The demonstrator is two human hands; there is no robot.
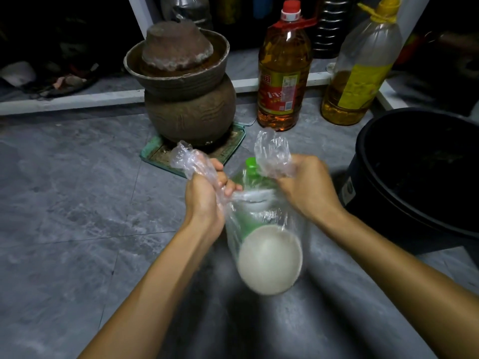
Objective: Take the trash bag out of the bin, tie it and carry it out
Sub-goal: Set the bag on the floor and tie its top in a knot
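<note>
The black bin [375, 211] stands at the right edge. Left of it, at centre frame, is the clear trash bag [267, 218]. Left hand [207, 195] and right hand [305, 182], fists apart, each clench a bunched flap of its mouth.

Both hands [255, 187] grip the clear trash bag [264, 224] beside the black bin [414, 177].

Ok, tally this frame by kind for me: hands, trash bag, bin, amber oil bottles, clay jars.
Hands: 2 (left hand, right hand, both gripping the bag)
Clear trash bag: 1
Black bin: 1
Amber oil bottles: 2 (red-capped bottle, yellow-capped bottle)
Clay jar: 1
Total: 7
</note>
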